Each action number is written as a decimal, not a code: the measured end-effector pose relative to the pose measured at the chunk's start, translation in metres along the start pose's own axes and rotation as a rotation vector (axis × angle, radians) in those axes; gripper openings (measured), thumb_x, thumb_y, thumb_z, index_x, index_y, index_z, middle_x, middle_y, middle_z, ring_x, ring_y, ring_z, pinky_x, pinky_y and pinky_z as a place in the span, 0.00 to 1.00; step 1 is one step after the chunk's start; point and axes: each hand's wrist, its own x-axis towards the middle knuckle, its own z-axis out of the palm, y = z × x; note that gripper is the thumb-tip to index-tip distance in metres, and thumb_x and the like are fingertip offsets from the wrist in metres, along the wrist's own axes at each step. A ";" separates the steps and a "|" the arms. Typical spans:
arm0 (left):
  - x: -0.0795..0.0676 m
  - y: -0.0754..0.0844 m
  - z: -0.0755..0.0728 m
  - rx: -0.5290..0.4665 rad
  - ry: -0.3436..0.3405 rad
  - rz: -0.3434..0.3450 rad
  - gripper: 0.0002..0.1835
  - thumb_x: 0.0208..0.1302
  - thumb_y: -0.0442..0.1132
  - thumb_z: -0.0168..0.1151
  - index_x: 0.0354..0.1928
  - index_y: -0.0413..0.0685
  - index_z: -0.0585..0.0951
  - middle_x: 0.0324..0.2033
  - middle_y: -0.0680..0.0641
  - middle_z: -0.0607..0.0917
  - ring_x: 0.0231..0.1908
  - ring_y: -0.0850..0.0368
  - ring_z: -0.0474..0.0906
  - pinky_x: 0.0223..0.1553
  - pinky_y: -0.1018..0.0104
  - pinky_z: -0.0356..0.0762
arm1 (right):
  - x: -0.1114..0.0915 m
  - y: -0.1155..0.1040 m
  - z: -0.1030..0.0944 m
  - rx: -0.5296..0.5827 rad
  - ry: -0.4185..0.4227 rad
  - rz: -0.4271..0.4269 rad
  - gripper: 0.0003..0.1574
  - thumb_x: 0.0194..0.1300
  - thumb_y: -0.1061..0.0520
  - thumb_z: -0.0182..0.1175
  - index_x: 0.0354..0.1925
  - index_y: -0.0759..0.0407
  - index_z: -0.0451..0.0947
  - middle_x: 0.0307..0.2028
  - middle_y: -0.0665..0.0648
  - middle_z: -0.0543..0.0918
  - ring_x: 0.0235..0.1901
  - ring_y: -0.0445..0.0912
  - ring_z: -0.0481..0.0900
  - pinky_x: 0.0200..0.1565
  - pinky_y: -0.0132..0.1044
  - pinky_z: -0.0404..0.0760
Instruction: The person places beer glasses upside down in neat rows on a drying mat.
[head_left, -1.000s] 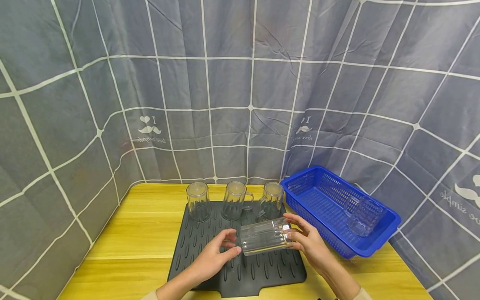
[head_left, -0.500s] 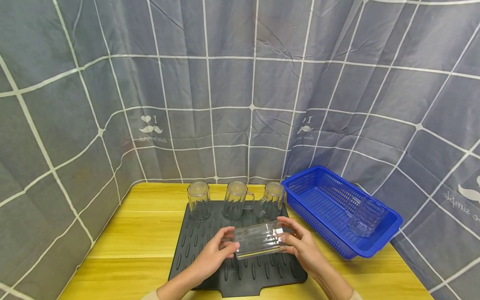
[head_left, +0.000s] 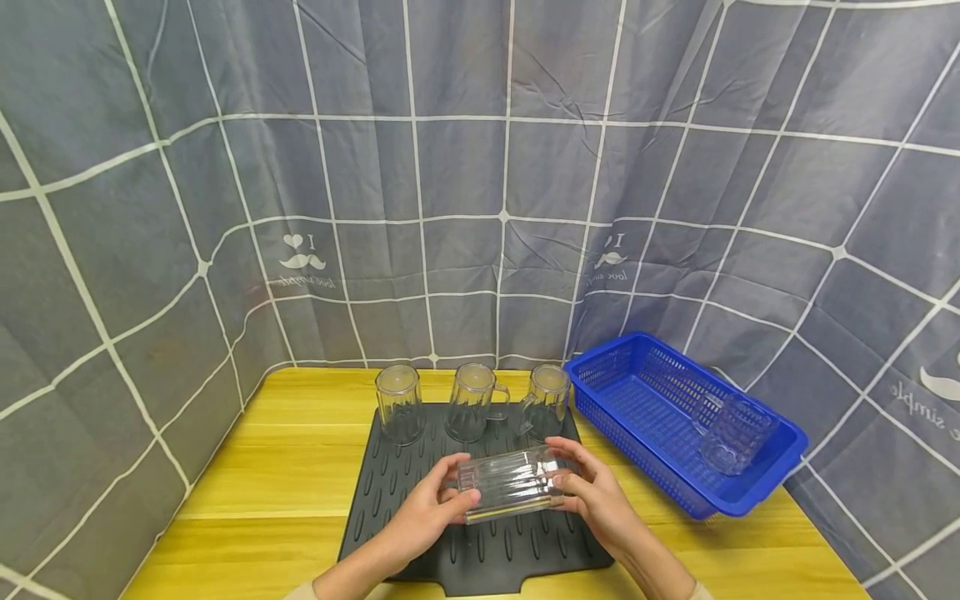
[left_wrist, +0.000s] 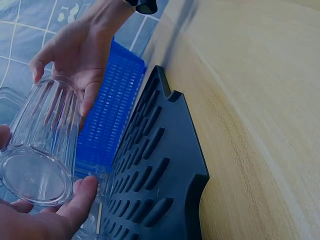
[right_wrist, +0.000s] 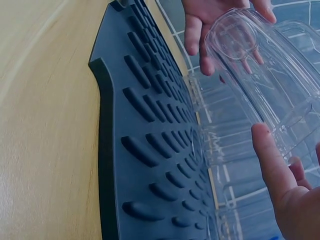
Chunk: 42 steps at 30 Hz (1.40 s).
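Glass mug point(head_left: 510, 482) held on its side above black mat point(head_left: 495, 550), slightly tilted. Left-hand grip point(head_left: 423, 515) round base end, right-hand grip point(head_left: 600, 500) round rim end, both holding mug. Three more mugs point(head_left: 469, 406) stand in row at mat's far edge. Mat on wooden bench point(head_left: 262, 483); blue basket point(head_left: 637, 452) right, one mug inside point(head_left: 735, 437). Grey checked curtain point(head_left: 465, 167) behind.

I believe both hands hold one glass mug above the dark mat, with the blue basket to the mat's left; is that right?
The side is wrong: the head view shows the blue basket to the right of the dark mat. The left hand and right hand do hold the glass mug above it.
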 end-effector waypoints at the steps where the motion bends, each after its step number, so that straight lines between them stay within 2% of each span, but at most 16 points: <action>1: 0.000 0.000 0.000 -0.007 -0.001 0.004 0.35 0.62 0.50 0.59 0.67 0.47 0.57 0.52 0.41 0.72 0.45 0.53 0.78 0.40 0.60 0.78 | 0.000 0.000 -0.001 -0.002 -0.004 0.000 0.32 0.63 0.61 0.55 0.64 0.53 0.61 0.59 0.62 0.60 0.51 0.53 0.71 0.42 0.51 0.78; 7: 0.002 0.001 0.002 -0.021 0.025 0.018 0.33 0.62 0.49 0.60 0.65 0.47 0.60 0.51 0.40 0.71 0.44 0.53 0.78 0.39 0.61 0.79 | 0.001 0.002 -0.004 0.026 -0.060 -0.015 0.33 0.65 0.60 0.54 0.66 0.55 0.58 0.60 0.65 0.59 0.54 0.54 0.71 0.44 0.53 0.77; 14: -0.002 0.001 0.001 -0.004 0.048 0.013 0.32 0.61 0.49 0.61 0.64 0.50 0.63 0.51 0.40 0.71 0.43 0.53 0.78 0.38 0.64 0.78 | -0.001 0.012 -0.006 0.032 -0.129 -0.065 0.32 0.68 0.60 0.50 0.68 0.56 0.54 0.62 0.65 0.58 0.53 0.52 0.72 0.46 0.48 0.78; 19: -0.003 0.001 -0.001 0.014 0.070 0.023 0.32 0.60 0.49 0.61 0.64 0.51 0.64 0.51 0.40 0.71 0.42 0.53 0.78 0.37 0.62 0.78 | 0.001 0.014 -0.005 0.042 -0.138 -0.059 0.32 0.69 0.60 0.49 0.68 0.54 0.54 0.63 0.64 0.57 0.56 0.53 0.70 0.48 0.48 0.77; 26: -0.004 0.005 -0.007 0.085 0.095 0.026 0.30 0.60 0.50 0.61 0.63 0.54 0.64 0.55 0.39 0.67 0.40 0.52 0.77 0.38 0.56 0.77 | 0.003 0.014 -0.004 0.036 -0.160 -0.033 0.32 0.69 0.60 0.50 0.68 0.53 0.54 0.64 0.64 0.56 0.59 0.55 0.67 0.51 0.48 0.75; 29: -0.005 0.006 -0.012 0.111 0.094 0.018 0.30 0.61 0.50 0.60 0.64 0.57 0.64 0.57 0.39 0.66 0.42 0.53 0.77 0.40 0.56 0.76 | 0.004 0.014 -0.003 0.027 -0.193 -0.036 0.33 0.69 0.61 0.49 0.69 0.53 0.52 0.64 0.65 0.56 0.59 0.54 0.66 0.53 0.48 0.74; 33: -0.011 0.017 -0.014 0.156 0.104 0.029 0.29 0.61 0.49 0.60 0.63 0.56 0.64 0.56 0.39 0.67 0.44 0.52 0.76 0.40 0.59 0.76 | 0.004 0.015 -0.003 0.020 -0.227 -0.046 0.33 0.69 0.62 0.48 0.69 0.54 0.52 0.64 0.65 0.57 0.60 0.53 0.66 0.54 0.47 0.73; 36: -0.013 0.021 -0.017 0.207 0.130 0.044 0.29 0.61 0.50 0.61 0.63 0.58 0.66 0.56 0.40 0.69 0.45 0.51 0.75 0.38 0.62 0.76 | 0.005 0.015 -0.003 0.018 -0.243 -0.066 0.32 0.69 0.63 0.47 0.69 0.57 0.51 0.65 0.66 0.56 0.61 0.55 0.64 0.55 0.47 0.73; 38: -0.012 0.017 -0.021 0.241 0.159 0.052 0.28 0.59 0.51 0.62 0.62 0.63 0.66 0.56 0.43 0.70 0.45 0.52 0.74 0.37 0.64 0.76 | 0.005 0.015 -0.003 0.016 -0.246 -0.069 0.32 0.69 0.64 0.47 0.69 0.58 0.52 0.66 0.66 0.55 0.63 0.58 0.61 0.55 0.47 0.72; 42: -0.013 0.018 -0.029 0.295 0.210 0.048 0.28 0.57 0.54 0.63 0.60 0.69 0.67 0.55 0.47 0.71 0.47 0.52 0.73 0.37 0.63 0.75 | 0.005 0.015 -0.006 0.004 -0.241 -0.055 0.31 0.70 0.63 0.47 0.68 0.60 0.52 0.67 0.66 0.53 0.65 0.63 0.55 0.56 0.48 0.71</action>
